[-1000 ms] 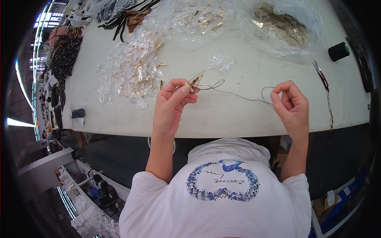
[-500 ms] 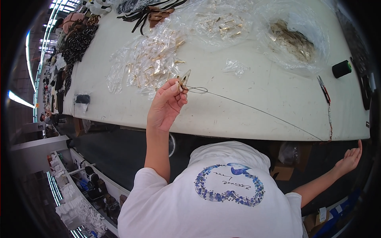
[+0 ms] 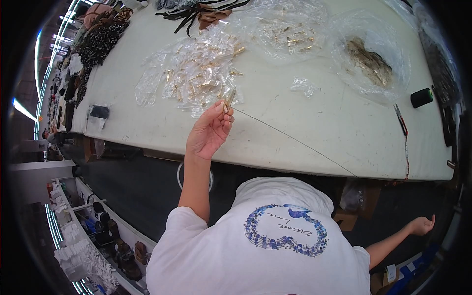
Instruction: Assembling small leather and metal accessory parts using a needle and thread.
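Observation:
My left hand (image 3: pixel 210 127) is raised over the near part of the table, thumb and fingertips closed on a small, thin gold-brown piece (image 3: pixel 230 97). A dark thread (image 3: pixel 295 141) leaves that piece and runs straight and taut, down and right, past the table's near edge, where it is lost against the dark floor. Beyond the edge at far right, my right hand (image 3: pixel 422 225) is held out in line with the thread, fingers drawn together; what it grips is too small to make out. Close beyond my left hand lies a pile of small clear bags with gold-coloured pieces (image 3: pixel 201 73).
On the pale table (image 3: pixel 265 142) lie more bagged gold pieces (image 3: pixel 297 39), an open plastic bag of brownish pieces (image 3: pixel 371 61), and an empty-looking wrapper (image 3: pixel 304 86). Snips (image 3: pixel 400 119) on a cord and a black thread spool (image 3: pixel 421 98) are at right. Dark straps (image 3: pixel 196 14) lie at the back.
The loop in the thread near my left hand has pulled through, leaving one straight line. My right hand has moved down and slightly left, farther from the table edge. My left hand stays nearly in place.

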Demonstrator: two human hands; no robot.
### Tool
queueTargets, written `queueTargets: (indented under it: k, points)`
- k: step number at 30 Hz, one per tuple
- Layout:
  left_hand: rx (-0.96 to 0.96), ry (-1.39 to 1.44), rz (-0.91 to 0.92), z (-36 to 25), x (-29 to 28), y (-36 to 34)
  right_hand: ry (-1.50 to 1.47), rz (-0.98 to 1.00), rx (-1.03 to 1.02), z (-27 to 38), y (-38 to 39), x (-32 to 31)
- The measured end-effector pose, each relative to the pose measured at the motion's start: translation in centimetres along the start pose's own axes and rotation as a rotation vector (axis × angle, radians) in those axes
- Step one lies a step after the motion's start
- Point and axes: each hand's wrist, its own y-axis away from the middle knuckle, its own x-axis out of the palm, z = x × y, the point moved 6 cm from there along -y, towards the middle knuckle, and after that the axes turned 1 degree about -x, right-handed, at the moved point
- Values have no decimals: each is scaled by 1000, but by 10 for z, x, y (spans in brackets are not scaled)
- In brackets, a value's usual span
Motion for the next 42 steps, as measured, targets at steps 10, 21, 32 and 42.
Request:
queueTargets:
  k: [10, 21, 32, 42]
  points:
    - [154, -406, 56, 8, 43, -48, -841, 474, 253, 192, 64, 40]
    - [231, -658, 228, 60, 108, -45, -1380, 1681, -22, 511, 269, -44]
    - [192, -715, 189, 90, 98, -46, -1205, 1812, -81, 484, 287, -31]
    - [115, -680, 131, 104, 70, -43, -1210, 1785, -232, 471, 301, -35]
